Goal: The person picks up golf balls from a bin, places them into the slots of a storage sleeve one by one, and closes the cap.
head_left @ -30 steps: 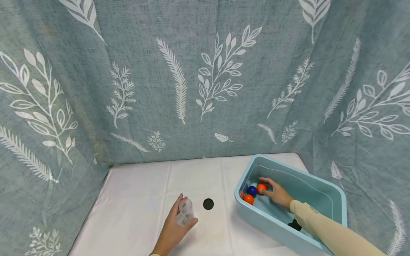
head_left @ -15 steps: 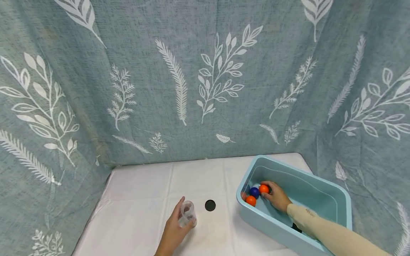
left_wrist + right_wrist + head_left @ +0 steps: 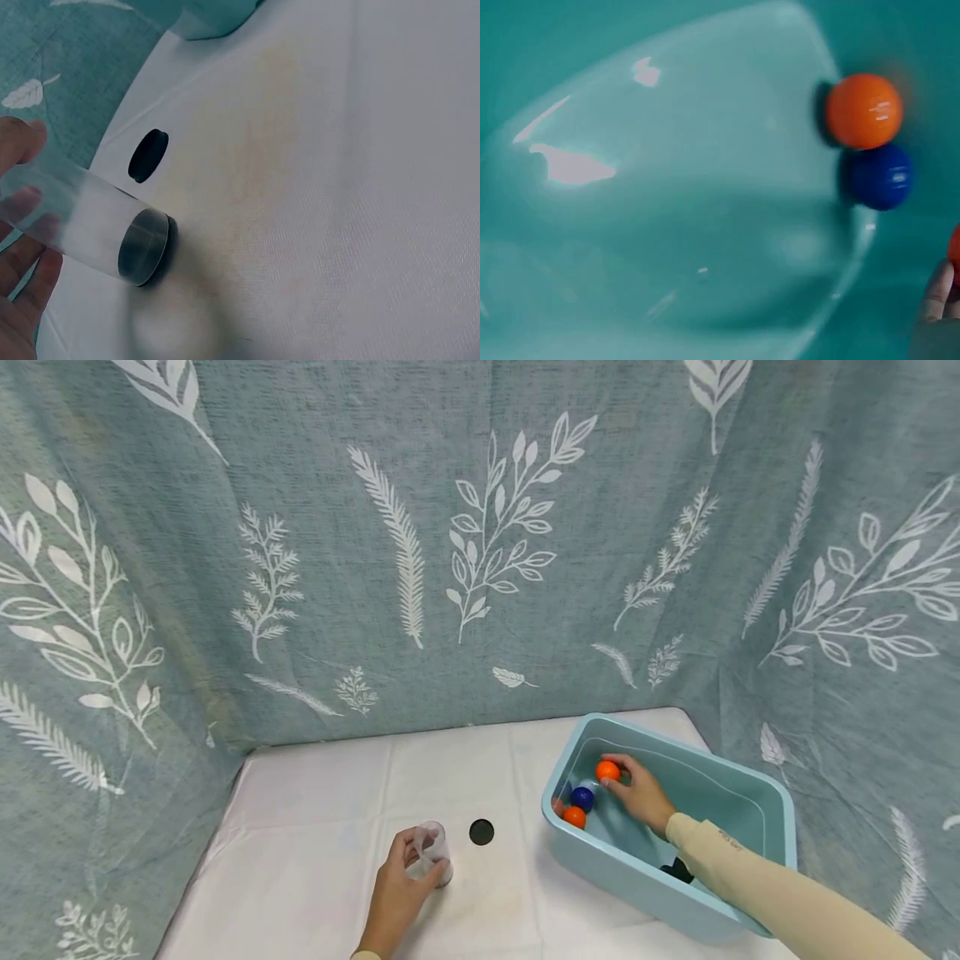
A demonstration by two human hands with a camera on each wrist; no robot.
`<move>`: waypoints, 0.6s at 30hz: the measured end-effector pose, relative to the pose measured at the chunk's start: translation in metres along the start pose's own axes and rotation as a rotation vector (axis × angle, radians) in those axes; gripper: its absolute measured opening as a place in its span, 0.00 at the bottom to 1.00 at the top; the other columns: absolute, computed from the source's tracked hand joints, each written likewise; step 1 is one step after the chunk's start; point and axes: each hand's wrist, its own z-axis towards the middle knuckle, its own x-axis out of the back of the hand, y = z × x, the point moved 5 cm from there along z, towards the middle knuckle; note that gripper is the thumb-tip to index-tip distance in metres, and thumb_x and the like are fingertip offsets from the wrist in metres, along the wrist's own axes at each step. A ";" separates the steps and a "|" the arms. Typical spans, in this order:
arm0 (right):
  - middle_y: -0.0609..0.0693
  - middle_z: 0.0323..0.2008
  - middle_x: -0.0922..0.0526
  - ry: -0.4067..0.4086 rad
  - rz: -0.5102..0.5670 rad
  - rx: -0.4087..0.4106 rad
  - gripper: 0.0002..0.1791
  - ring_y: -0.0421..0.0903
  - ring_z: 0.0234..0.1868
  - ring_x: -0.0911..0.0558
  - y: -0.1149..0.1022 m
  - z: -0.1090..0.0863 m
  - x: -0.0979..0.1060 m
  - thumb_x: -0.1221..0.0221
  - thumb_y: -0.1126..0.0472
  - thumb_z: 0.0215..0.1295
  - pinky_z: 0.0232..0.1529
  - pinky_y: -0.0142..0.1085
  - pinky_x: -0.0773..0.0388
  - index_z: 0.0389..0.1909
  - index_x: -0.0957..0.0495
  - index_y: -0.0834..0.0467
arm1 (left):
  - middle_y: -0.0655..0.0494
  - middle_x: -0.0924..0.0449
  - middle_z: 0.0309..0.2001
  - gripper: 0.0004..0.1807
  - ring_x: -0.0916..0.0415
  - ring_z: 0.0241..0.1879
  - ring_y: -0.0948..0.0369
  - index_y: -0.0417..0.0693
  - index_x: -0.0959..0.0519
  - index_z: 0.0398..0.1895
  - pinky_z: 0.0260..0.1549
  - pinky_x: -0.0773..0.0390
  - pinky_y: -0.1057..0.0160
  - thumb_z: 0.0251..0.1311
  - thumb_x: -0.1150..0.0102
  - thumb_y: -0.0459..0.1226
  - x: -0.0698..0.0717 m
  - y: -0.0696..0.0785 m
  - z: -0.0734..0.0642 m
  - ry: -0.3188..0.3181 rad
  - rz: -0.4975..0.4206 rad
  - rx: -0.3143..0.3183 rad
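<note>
My left hand [image 3: 395, 889] grips a clear cylindrical container [image 3: 435, 846] over the white-covered table. In the left wrist view its dark end [image 3: 145, 246] points toward the tabletop. A round black lid [image 3: 482, 832] lies just right of that container. Inside the light blue bin [image 3: 630, 866], my right hand [image 3: 642, 795] pinches an orange ball [image 3: 607, 770] between thumb and fingers. Only an edge of this ball shows in the right wrist view. A blue ball [image 3: 881, 177] and a second orange ball [image 3: 864, 111] rest side by side at the bin's left end.
A black object [image 3: 678, 870] lies in the bin near its front wall, partly hidden by the right sleeve [image 3: 720, 852]. Patterned blue-grey cloth [image 3: 322, 568] hangs behind and beside the white table cover [image 3: 315, 827]. The bin's raised rim surrounds the right hand.
My right hand has lifted the orange ball away from the blue ball, which stays beside the other orange one. The left hand still holds the container, its fingers shifted slightly around it.
</note>
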 end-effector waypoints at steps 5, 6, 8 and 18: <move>0.64 0.66 0.29 -0.011 0.055 -0.036 0.28 0.62 0.65 0.30 -0.020 0.002 0.007 0.42 0.60 0.75 0.65 0.58 0.32 0.71 0.34 0.61 | 0.51 0.18 0.57 0.30 0.23 0.60 0.50 0.48 0.29 0.62 0.62 0.28 0.49 0.57 0.26 0.37 0.004 0.008 0.001 0.017 -0.008 -0.054; 0.64 0.66 0.29 -0.010 0.063 -0.036 0.28 0.62 0.66 0.30 -0.025 0.003 0.009 0.42 0.59 0.75 0.65 0.58 0.31 0.72 0.34 0.61 | 0.52 0.18 0.57 0.30 0.23 0.60 0.51 0.48 0.29 0.62 0.62 0.28 0.50 0.57 0.26 0.36 0.005 0.010 0.001 0.019 -0.011 -0.064; 0.64 0.66 0.28 -0.007 0.079 -0.031 0.28 0.62 0.65 0.30 -0.033 0.004 0.014 0.42 0.58 0.75 0.63 0.56 0.30 0.72 0.34 0.61 | 0.54 0.18 0.56 0.30 0.23 0.60 0.53 0.48 0.28 0.61 0.63 0.28 0.53 0.56 0.26 0.36 0.007 0.014 0.000 0.027 -0.020 -0.071; 0.61 0.68 0.30 0.017 0.243 -0.008 0.30 0.57 0.67 0.29 -0.080 -0.002 0.031 0.42 0.54 0.75 0.66 0.52 0.31 0.73 0.35 0.59 | 0.49 0.20 0.57 0.29 0.24 0.60 0.50 0.45 0.27 0.61 0.61 0.27 0.54 0.58 0.27 0.36 0.013 0.028 -0.001 0.026 -0.063 -0.104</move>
